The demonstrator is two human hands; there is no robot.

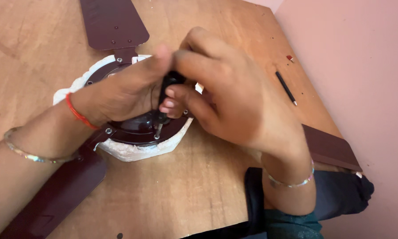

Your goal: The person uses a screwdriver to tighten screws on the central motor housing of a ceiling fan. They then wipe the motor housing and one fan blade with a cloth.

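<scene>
A dark maroon ceiling fan motor (pixel 137 128) lies in a white foam cradle (pixel 132 152) on a wooden table (pixel 185 190). Both hands close around a black-handled screwdriver (pixel 162 116) standing upright, its metal tip on a screw at the motor's front rim. My left hand (pixel 124 88) rests over the motor and wraps the handle from the left. My right hand (pixel 230 93) grips the handle from the right, fingers curled. Maroon blades reach out from the motor: one at the far side (pixel 112 22), one at the near left (pixel 57 190), one at the right (pixel 331 148).
A black pencil-like stick (pixel 286 88) and a small red piece (pixel 289 58) lie near the table's right edge. A pink wall (pixel 362 66) runs along the right. Dark cloth (pixel 340 190) lies at the table's near right corner.
</scene>
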